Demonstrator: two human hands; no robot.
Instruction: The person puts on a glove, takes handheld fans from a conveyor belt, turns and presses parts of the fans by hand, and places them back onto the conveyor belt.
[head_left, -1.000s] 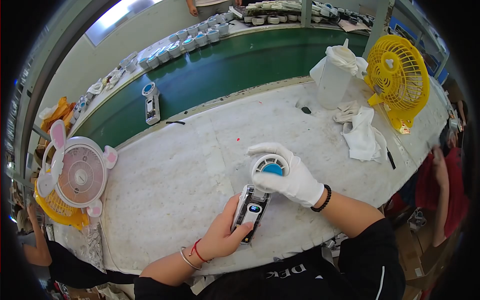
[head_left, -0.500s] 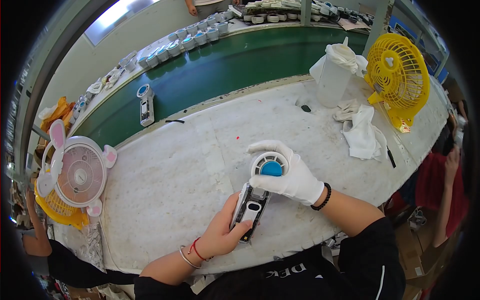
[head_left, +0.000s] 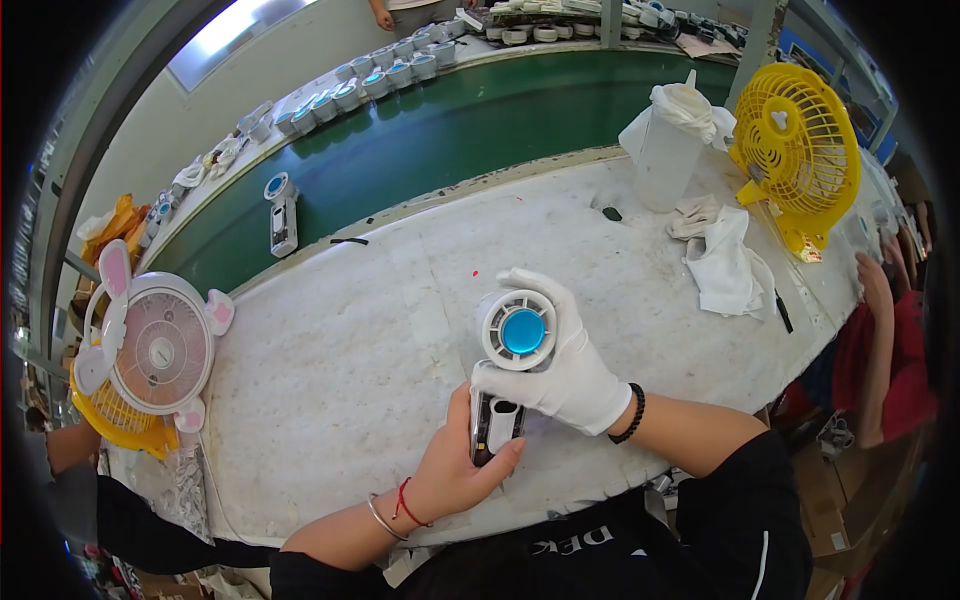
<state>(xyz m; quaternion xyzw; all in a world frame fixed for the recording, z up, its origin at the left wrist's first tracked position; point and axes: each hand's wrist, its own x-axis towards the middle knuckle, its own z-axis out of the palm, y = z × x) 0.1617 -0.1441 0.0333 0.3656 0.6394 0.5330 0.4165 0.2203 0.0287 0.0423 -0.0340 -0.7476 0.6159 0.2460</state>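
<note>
Handheld fan (head_left: 518,347), held over the near part of the counter (head_left: 330,340).
The grip of the bare left hand (head_left: 460,465) is closed around its body (head_left: 504,407); that of the gloved right hand (head_left: 572,380) curves around the round head with the blue disc (head_left: 523,328). Farther out, a similar fan (head_left: 283,222) lies on the green belt (head_left: 430,140), a rabbit-eared fan (head_left: 160,345) stands at the left, a white bottle (head_left: 665,160) and a yellow fan (head_left: 795,140) at the right.

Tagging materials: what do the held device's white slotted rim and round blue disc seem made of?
White slotted rim: probably moulded plastic, smooth, judging by its even colour and rounded edges. Round blue disc: glossy, reflecting light; perhaps metal or film-covered plastic, unclear which.
</note>
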